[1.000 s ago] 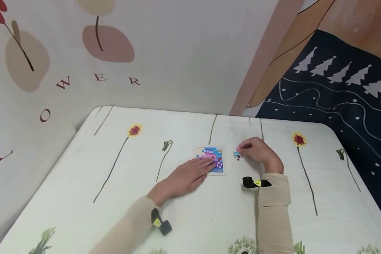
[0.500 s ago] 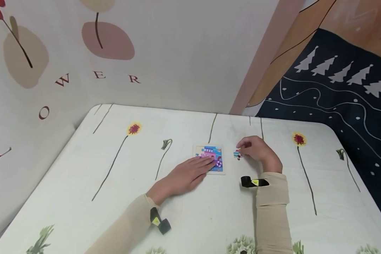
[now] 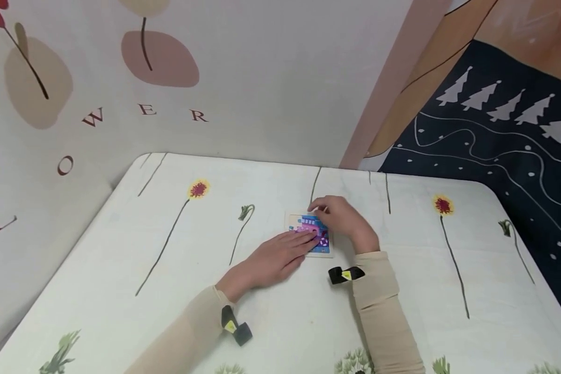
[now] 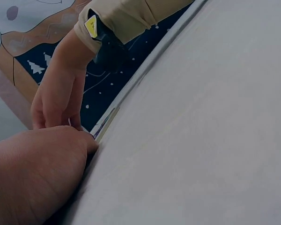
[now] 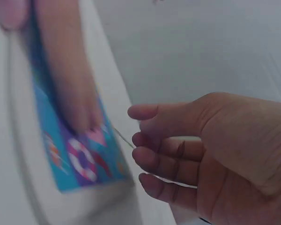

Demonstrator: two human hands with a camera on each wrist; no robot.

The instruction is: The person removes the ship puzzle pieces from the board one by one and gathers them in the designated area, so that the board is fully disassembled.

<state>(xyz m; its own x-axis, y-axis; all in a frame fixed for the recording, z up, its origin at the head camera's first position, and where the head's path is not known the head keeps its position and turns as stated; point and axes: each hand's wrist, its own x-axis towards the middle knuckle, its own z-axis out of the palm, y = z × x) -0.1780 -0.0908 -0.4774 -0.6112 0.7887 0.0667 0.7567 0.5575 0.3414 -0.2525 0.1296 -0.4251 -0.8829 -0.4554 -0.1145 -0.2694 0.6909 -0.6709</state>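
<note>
A small square jigsaw puzzle [image 3: 324,250] in a pale frame, printed with a pink ship and a lifebuoy, lies on the table. My left hand [image 3: 273,259] rests on its lower left part with straight fingers. Above its right upper edge is my right hand [image 3: 343,222], thumb and fingertips drawn together round a small jigsaw piece that is almost wholly hidden. In the right wrist view, the right hand [image 5: 215,145] is beside the puzzle's blue corner [image 5: 84,176]. The left wrist view shows the puzzle edge-on [image 4: 107,124], past the left hand [image 4: 37,171].
A white cloth with printed flowers covers the table [image 3: 168,311]. A pale wall [image 3: 271,104] with printed letters rises behind it, and a dark panel with white trees [image 3: 495,135] stands at the right. Each wrist wears a black camera strap [image 3: 346,275].
My right hand has moved left from the table spot right of the puzzle to above its upper right corner. The small piece is gone from that spot. My left hand has stayed in place.
</note>
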